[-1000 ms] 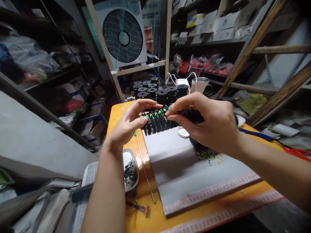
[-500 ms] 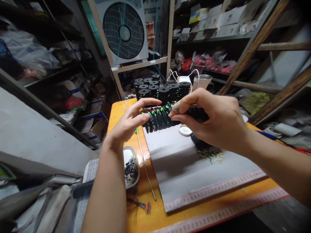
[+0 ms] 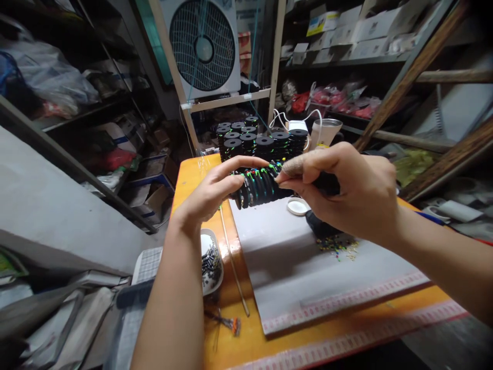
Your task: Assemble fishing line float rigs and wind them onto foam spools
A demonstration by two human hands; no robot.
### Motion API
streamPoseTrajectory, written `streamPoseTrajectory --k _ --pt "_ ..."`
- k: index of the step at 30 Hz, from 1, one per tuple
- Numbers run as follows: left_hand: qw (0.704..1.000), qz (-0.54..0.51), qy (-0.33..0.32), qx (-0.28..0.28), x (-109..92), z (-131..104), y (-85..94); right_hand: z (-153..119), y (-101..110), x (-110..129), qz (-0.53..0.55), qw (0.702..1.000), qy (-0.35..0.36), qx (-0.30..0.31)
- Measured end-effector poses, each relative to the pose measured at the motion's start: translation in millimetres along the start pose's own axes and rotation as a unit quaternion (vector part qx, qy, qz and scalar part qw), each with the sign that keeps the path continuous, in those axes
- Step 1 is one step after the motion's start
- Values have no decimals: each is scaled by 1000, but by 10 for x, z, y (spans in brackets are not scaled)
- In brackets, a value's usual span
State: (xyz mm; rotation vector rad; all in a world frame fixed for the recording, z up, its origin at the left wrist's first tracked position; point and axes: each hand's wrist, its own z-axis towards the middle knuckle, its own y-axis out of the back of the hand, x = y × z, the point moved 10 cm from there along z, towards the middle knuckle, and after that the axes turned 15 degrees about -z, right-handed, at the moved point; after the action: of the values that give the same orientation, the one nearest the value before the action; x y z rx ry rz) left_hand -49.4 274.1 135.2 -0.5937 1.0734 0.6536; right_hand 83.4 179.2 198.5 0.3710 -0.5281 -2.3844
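Observation:
A black ribbed roll (image 3: pixel 258 189), wound with green line and dotted with small coloured beads, is held level above the table. My left hand (image 3: pixel 213 192) grips its left end, thumb in front and fingers along the top. At the roll's right part my right hand (image 3: pixel 339 190) is closed, thumb and wrapped index finger pinched together against the beaded line. Whatever lies between those fingertips is too small to make out. Loose coloured beads (image 3: pixel 339 246) lie on the white board (image 3: pixel 281 282) under my right hand.
Stacked black spools (image 3: pixel 265 141) stand behind the roll, near a cup (image 3: pixel 327 131). A white dish of small dark parts (image 3: pixel 219 280), a thin stick (image 3: pixel 234 267) and orange-tipped wires (image 3: pixel 234 326) are on the orange table (image 3: pixel 254 354). A round white lid (image 3: pixel 298 206) rests on the board.
The whole view has shifted slightly. My left index finger reaches further right along the roll's top; my right fingers stay pinched at the beaded line.

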Motion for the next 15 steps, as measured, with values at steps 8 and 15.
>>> streamPoseTrajectory --k 8,15 --pt "989 -121 79 -41 110 -22 -24 124 -61 -106 1 999 -25 29" --pt "988 -133 74 -41 84 -15 -48 151 -66 -69 -27 999 3 42"
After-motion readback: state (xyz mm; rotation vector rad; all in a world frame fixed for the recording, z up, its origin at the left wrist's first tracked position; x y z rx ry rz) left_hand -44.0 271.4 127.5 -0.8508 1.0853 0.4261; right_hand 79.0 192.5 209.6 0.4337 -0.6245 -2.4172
